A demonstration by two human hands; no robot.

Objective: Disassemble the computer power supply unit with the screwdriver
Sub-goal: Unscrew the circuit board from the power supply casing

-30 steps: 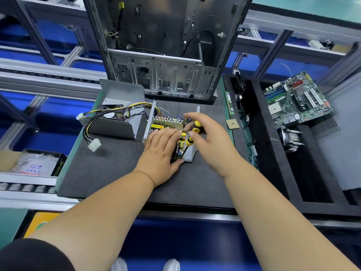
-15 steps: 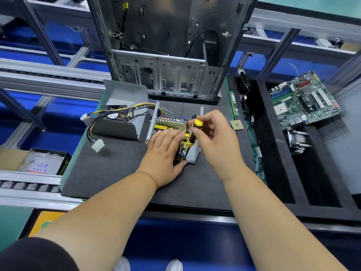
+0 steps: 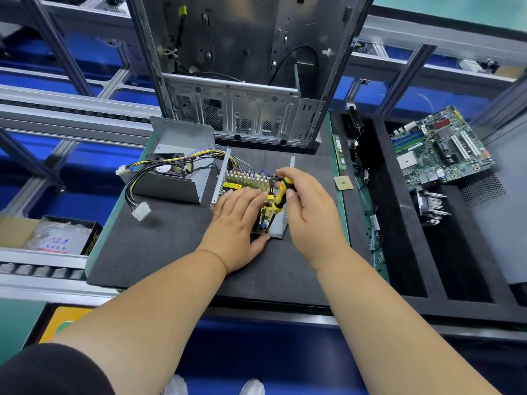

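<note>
Left hand presses flat on the board in its open tray, right hand pinches the screwdriver upright just beside it, and the cover left of both holds a fan.

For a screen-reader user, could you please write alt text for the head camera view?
A right hand grips a yellow-and-black screwdriver over an opened power supply board, which the left hand presses flat on a dark mat. An empty computer case stands behind.
</note>
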